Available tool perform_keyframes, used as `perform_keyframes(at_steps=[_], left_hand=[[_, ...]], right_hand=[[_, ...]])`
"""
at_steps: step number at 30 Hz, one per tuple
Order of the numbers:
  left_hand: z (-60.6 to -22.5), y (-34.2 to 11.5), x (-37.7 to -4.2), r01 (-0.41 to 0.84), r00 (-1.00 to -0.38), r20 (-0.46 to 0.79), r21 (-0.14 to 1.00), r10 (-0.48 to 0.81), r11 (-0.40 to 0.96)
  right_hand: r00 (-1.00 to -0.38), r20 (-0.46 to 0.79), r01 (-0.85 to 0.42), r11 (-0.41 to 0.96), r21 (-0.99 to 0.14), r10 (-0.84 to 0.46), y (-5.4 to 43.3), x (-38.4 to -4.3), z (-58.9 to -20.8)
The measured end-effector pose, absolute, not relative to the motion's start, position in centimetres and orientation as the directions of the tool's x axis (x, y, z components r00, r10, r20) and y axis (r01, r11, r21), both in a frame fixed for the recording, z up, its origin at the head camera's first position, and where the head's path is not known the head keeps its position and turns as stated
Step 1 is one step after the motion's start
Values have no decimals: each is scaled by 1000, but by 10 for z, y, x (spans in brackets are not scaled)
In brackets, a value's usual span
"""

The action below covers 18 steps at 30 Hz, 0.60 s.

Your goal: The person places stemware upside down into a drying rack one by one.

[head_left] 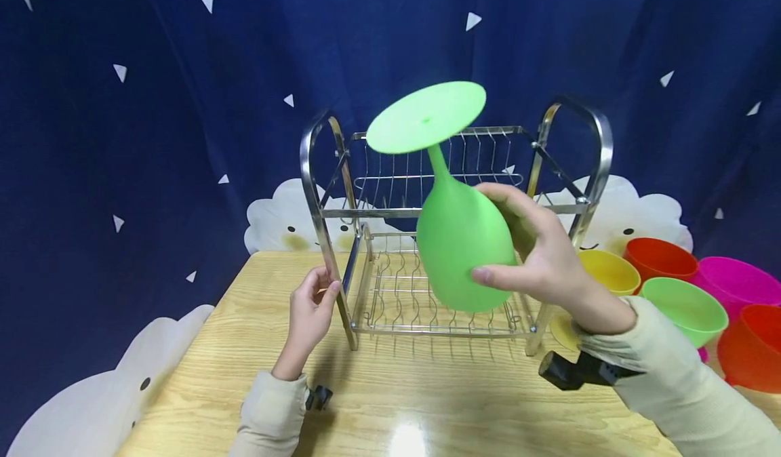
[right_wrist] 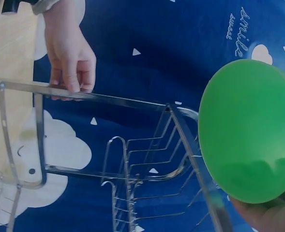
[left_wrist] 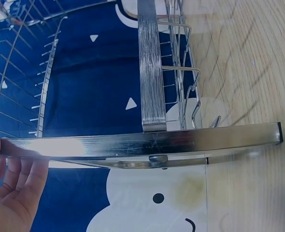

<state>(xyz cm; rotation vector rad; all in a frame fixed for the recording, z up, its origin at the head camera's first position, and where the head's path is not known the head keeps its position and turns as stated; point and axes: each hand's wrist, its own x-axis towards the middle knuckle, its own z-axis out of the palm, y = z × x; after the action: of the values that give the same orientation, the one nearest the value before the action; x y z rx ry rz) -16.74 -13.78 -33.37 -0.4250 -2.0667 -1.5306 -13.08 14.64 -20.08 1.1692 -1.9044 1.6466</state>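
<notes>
In front of a two-tier dish rack (head_left: pixel 378 213), a green goblet (head_left: pixel 460 240) hangs upside down in the air, grasped by the right hand (head_left: pixel 546 260). Its surface is smooth and matte, plastic-looking: a flat round foot tilts at the top, a short stem narrows beneath it, and an egg-shaped bowl swells below. The right wrist view shows darker, finger-like shadows on the bowl's wall. The rack is shiny metal, with flat bent bars rounded at the upper corners and thin, wavy wires; a brushed grain shows on one bar.

The bowl sits between the right thumb, on its near side, and the fingers, which reach behind it; stem and foot stand above the grip. The left hand (head_left: pixel 311 314) pinches the rack's left post (head_left: pixel 325 240), thumb against fingers. The rack stands on a pale wood-grained table (head_left: pixel 439 382), with glossy coloured vessels (head_left: pixel 683 311) clustered to the right, and a dark blue cloth (head_left: pixel 390 43) with white triangles hangs behind.
</notes>
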Motion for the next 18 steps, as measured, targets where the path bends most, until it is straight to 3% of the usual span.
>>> perform_keyframes(at_steps=[12, 18], left_hand=[[-333, -138, -168, 553, -802, 594, 778, -59, 299], [-334, -137, -168, 551, -805, 590, 782, -62, 291]], right_hand=[[-612, 729, -749, -70, -658, -307, 129, -137, -158], [-669, 700, -717, -31, -697, -251, 122, -146, -145]])
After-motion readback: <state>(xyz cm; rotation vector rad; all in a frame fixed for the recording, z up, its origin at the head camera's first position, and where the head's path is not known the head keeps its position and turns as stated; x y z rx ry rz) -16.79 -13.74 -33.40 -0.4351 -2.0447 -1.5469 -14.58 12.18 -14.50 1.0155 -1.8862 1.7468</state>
